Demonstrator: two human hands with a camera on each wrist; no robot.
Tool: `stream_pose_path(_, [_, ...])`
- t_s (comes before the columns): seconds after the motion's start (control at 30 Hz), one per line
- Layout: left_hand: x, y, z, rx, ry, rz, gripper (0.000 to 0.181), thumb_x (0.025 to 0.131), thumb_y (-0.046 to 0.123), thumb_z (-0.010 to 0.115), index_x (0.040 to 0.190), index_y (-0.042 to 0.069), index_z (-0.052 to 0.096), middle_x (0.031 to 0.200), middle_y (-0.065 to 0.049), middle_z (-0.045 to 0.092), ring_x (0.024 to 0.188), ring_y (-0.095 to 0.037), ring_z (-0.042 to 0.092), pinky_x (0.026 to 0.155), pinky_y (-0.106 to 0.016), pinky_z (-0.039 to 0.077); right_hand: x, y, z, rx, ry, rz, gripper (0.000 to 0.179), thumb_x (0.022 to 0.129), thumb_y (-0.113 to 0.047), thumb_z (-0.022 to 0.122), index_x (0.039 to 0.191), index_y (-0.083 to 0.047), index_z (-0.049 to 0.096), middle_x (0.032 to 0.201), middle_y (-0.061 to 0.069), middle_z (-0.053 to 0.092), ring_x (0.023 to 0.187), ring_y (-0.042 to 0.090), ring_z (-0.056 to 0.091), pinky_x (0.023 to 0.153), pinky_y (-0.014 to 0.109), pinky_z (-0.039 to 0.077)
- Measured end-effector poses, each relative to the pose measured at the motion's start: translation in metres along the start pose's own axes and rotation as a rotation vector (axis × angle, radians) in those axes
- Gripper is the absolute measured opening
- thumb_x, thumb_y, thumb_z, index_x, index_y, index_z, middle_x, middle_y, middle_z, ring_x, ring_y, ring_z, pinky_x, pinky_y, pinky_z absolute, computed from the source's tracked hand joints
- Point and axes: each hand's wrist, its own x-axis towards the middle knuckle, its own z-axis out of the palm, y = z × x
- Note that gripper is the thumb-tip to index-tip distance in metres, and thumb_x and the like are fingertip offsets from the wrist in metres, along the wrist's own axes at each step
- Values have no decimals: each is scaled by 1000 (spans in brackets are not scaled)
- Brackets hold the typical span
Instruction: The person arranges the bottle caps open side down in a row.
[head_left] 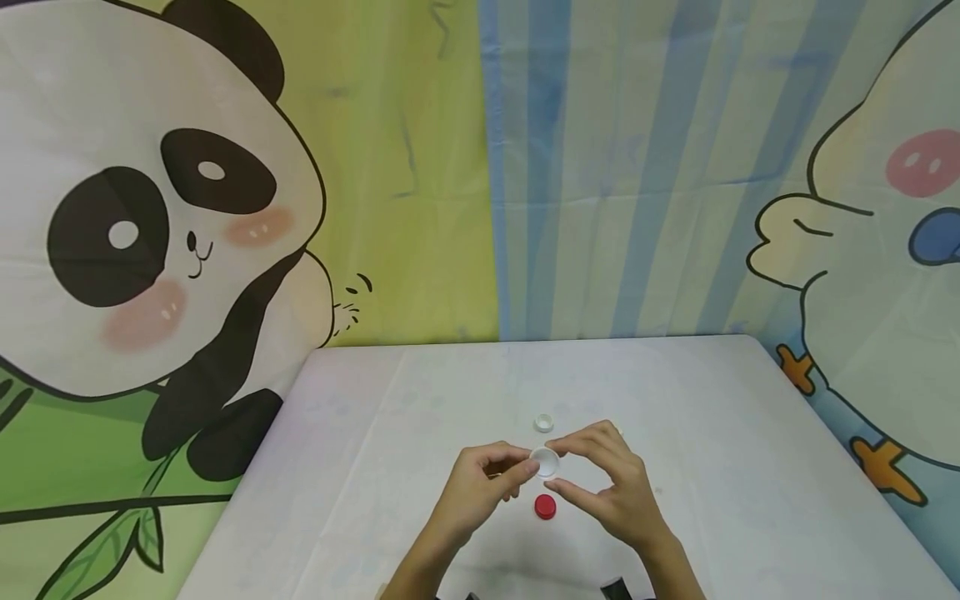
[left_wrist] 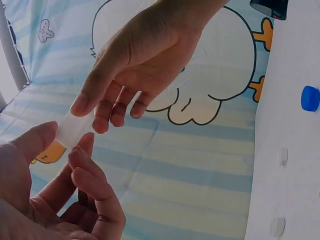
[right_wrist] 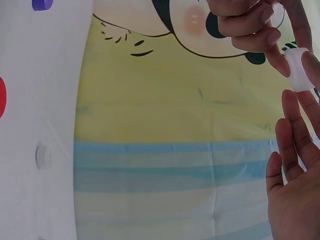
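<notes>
Left hand (head_left: pixel 483 479) pinches the white cap (head_left: pixel 546 463) near the red cap (head_left: pixel 545 507); right hand (head_left: pixel 611 479) grips its width; light, even pressure should suit.

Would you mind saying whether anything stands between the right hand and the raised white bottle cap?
Nothing visible does: the right hand meets the white bottle cap directly; the left hand pinches its opposite side; the red bottle cap lies below.

Plain colours mark the small round white cap (head_left: pixel 547 462), the round red cap (head_left: pixel 545 507) and the blue cap (left_wrist: pixel 310 98); the tabletop (head_left: pixel 390 400) is white, the fabric backdrop (head_left: pixel 420 275) yellow-green and blue-striped with a black-and-white panda (head_left: pixel 112 75).
</notes>
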Motion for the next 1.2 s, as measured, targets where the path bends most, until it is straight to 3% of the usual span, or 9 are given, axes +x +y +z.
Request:
stream_pose_path(0.27, [2,-4,-2,12,1,17,23,80,28,67,89,8,70,70,0,54,54,-7,46,46,-17,33,-6,7,2,-3,-28,4,36,62,-5,79,96,-4,65,89,5,63,84,16,48,75,19,38])
stream_pose_path(0.4, [3,-7,-3,56,35,11,23,79,32,67,89,11,71,71,0,55,56,-8,48,49,-18,37,-6,1,2,-43,-62,89,53,58,0,79,108,-2,60,87,5,59,85,14,49,77,18,37])
stream_pose_path(0.5, [3,-9,-3,134,105,61,22,77,37,68,88,18,72,73,3,58,61,-9,51,53,-21,41,-8,0,2,-56,-93,174,66,58,0,79,119,-2,53,87,4,57,86,10,51,79,17,37])
stream_pose_path(0.57, [3,-11,-3,192,161,147,20,76,37,69,87,21,72,73,5,59,64,-9,52,56,-22,43,-10,2,2,-40,-115,222,66,61,0,78,121,-4,51,88,3,57,86,10,51,78,18,37])
stream_pose_path(0.7, [6,-14,-4,293,239,419,19,76,31,70,89,16,72,71,5,59,63,-8,52,54,-22,44,-18,10,1,22,-152,289,53,68,1,74,116,-6,55,89,0,58,86,10,51,75,21,36])
stream_pose_path(0.97, [11,-14,-7,512,298,894,22,74,19,73,95,12,70,75,8,60,71,-6,52,57,-13,40,-36,28,0,154,-218,409,33,78,3,63,108,-13,60,97,0,60,94,13,52,83,26,41])
stream_pose_path(1.07, [14,-13,-8,563,313,1027,26,72,18,74,96,10,70,73,6,61,70,-6,51,60,-11,39,-34,26,-1,198,-235,454,29,82,2,59,107,-13,61,98,0,60,96,12,51,86,28,39])
stream_pose_path(1.2, [15,-12,-10,608,313,1126,29,69,18,76,96,10,70,72,5,61,67,-6,49,60,-9,37,-32,24,0,235,-243,466,28,83,5,56,105,-11,62,101,0,61,99,12,51,88,29,38])
